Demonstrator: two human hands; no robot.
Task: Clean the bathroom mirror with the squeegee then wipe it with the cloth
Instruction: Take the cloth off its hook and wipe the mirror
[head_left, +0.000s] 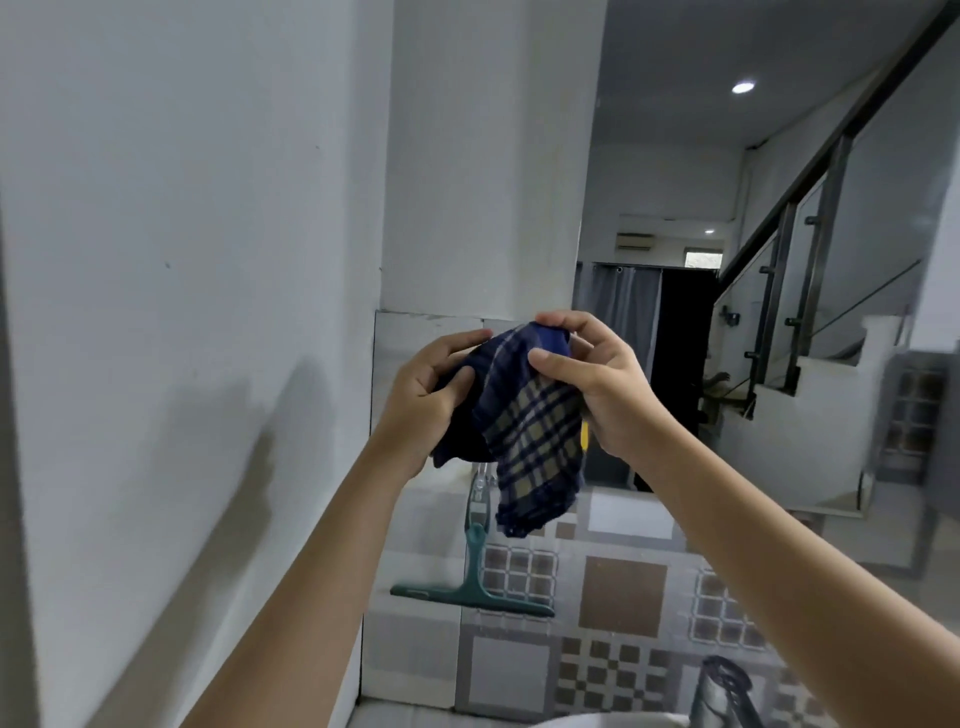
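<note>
I hold a blue and tan plaid cloth (530, 431) bunched up at chest height with both hands. My left hand (428, 402) grips its dark left side. My right hand (597, 384) pinches the top right corner, and the rest of the cloth hangs down. Behind the hands is the mirror (410, 519), whose left edge meets the white wall. Below the cloth, a green squeegee (475, 571) hangs blade down by its handle from a chrome fitting. Neither hand touches it.
A white wall (182, 312) runs close along the left. Patterned tiles (623, 592) show low behind the squeegee. A white basin rim (597, 721) and a dark wire object (727, 691) sit at the bottom edge. A staircase with a glass railing (810, 322) is on the right.
</note>
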